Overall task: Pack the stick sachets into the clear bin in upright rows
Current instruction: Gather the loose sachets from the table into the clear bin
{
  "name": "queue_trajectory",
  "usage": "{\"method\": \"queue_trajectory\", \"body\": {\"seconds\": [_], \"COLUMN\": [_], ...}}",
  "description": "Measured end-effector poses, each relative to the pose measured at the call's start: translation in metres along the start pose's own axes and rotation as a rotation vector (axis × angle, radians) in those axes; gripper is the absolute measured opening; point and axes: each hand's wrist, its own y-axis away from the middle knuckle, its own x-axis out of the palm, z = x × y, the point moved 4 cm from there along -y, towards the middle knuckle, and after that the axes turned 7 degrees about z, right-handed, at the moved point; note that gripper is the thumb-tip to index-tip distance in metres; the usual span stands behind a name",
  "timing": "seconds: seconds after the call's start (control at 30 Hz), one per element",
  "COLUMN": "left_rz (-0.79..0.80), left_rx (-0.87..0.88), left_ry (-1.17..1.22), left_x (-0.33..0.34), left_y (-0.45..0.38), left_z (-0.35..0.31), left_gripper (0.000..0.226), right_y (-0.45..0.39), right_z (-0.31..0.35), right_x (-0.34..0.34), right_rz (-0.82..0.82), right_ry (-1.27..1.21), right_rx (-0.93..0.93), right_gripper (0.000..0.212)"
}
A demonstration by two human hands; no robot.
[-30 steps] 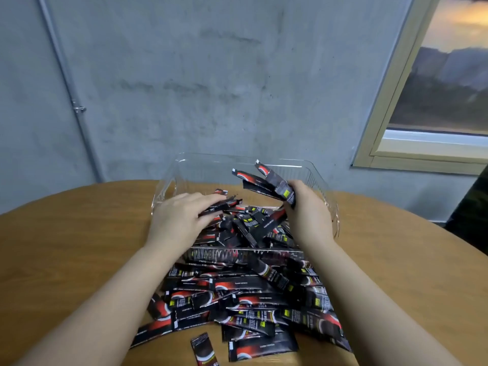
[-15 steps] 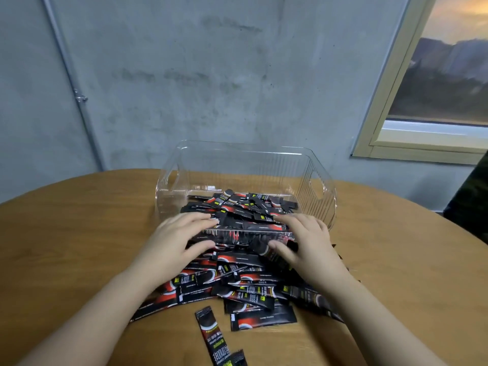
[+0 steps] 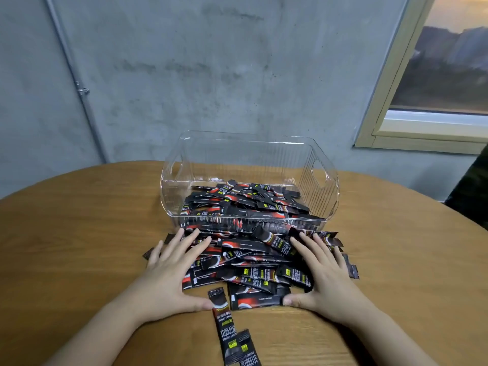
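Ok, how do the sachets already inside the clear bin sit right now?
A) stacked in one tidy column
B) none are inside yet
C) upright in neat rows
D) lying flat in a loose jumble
D: the sachets in the bin lie flat and crisscrossed on the floor of the clear bin, with no upright row, while the left hand and right hand flank the pile on the table.

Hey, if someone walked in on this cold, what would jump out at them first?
Probably the heap of dark stick sachets spilled on the round wooden table, just in front of the clear bin. More sachets lie jumbled flat inside the bin, not in upright rows. The left hand and right hand rest spread on either side of the heap, fingers straight.
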Motion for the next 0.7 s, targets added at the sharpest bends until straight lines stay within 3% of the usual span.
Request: {"method": "queue_trajectory", "body": {"seconds": [0.2,0.33,0.53,0.7], "left_rz": [-0.098,-0.208,-0.387,-0.448], "left_rx": [-0.011,0.019,0.092,0.152], "left_ry": [0.042,0.035,0.056,0.060], "left_x": [-0.001,-0.001,-0.002,-0.003], "left_y": [-0.008,-0.007,-0.003,-0.001], "left_z": [-0.008,-0.009,-0.005,-0.009], "left_gripper": [0.099,0.091,0.057,0.069], "right_y": [-0.005,-0.008,-0.004,-0.001], "right_z": [0.006,0.006,0.012,0.013], "right_x": [0.002,0.004,0.001,-0.005], "right_rz": [-0.099,-0.283,-0.357,-0.429], "right_ry": [0.019,0.030,0.049,0.032], "right_rx": [-0.019,-0.133,-0.246,-0.264], "right_gripper": [0.097,0.064,0.041,0.037]}}
